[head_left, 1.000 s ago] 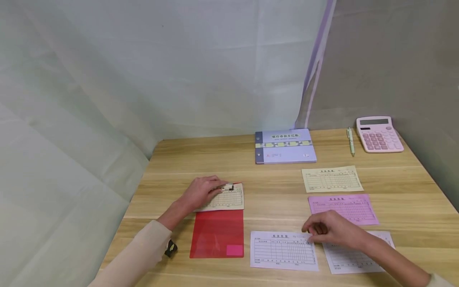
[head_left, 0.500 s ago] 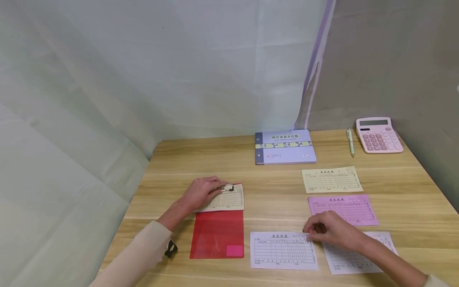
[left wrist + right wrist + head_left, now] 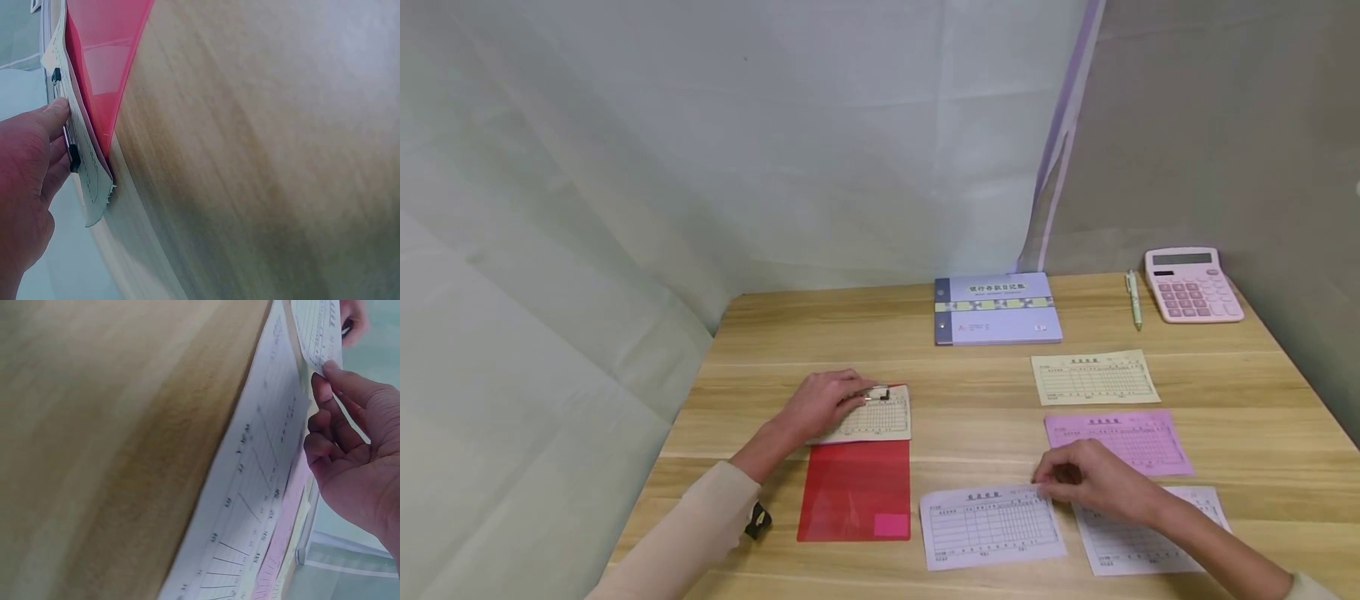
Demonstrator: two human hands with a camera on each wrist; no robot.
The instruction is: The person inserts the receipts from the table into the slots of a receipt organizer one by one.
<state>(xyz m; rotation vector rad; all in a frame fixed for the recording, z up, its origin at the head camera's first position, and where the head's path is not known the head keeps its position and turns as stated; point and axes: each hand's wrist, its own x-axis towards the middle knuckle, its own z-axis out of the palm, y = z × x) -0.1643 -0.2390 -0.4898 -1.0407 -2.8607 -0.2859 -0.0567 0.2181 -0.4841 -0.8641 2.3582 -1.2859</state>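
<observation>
My left hand (image 3: 827,402) rests at the top of a red clipboard (image 3: 853,492), with thumb and fingers on its metal clip (image 3: 876,392). A cream form (image 3: 880,418) lies under that clip. In the left wrist view the thumb (image 3: 53,115) lies on the clip (image 3: 65,134) above the cream form (image 3: 94,187) and the red board (image 3: 103,56). My right hand (image 3: 1090,483) pinches the top right corner of a white form (image 3: 992,525), which lies slightly askew beside the clipboard. In the right wrist view the fingertips (image 3: 325,375) hold that raised corner (image 3: 319,331).
A second white form (image 3: 1150,533), a pink form (image 3: 1116,440) and a cream form (image 3: 1093,377) lie in a column on the right. A blue ledger (image 3: 996,308), a pen (image 3: 1133,297) and a pink calculator (image 3: 1193,283) sit at the back. A black binder clip (image 3: 757,520) lies near my left sleeve.
The right hand has drawn the white form's corner up and slightly left, so the sheet has turned a little. The left hand has stayed on the clip.
</observation>
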